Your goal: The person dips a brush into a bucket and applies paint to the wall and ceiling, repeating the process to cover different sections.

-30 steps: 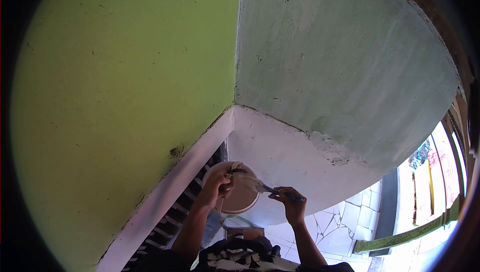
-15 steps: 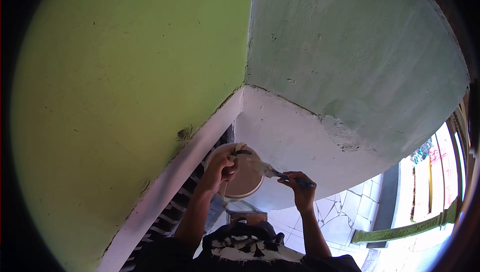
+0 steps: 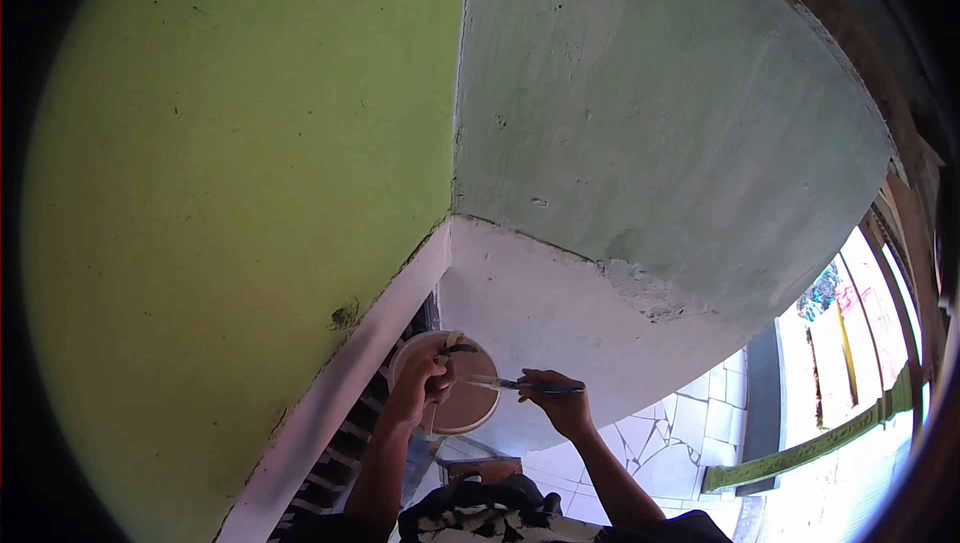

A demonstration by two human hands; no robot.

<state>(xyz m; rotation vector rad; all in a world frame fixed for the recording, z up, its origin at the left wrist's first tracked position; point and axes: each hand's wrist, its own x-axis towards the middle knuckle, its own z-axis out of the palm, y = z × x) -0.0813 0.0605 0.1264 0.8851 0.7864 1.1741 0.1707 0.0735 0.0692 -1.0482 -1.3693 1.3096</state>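
Note:
My right hand [image 3: 556,401] is closed around the blue handle of a paintbrush [image 3: 508,384]. The brush lies nearly level, its pale bristles over the mouth of a round bucket [image 3: 497,398]. Thin and edge-on in this view, the bristles point toward my left hand [image 3: 424,383]. That hand is closed on the bucket's pale handle, which runs across the opening on the left side. A short dark piece [image 3: 461,348] sticks out beyond its fingers near the far rim. Inside the bucket is a smooth pinkish-beige surface, partly covered by my left hand.
A bright green wall [image 3: 250,143] fills the left, meeting a grey-green wall [image 3: 660,123] at a corner. Below runs a white painted section [image 3: 540,313] with a rough patch above it. A pale ledge [image 3: 350,373] borders dark slats. Lower right are floor tiles [image 3: 690,428] and a green rail [image 3: 810,453].
The bucket and both hands appear lower and further left as the view shifts. The paintbrush has rolled from showing its broad bristles to edge-on, and now lies more level.

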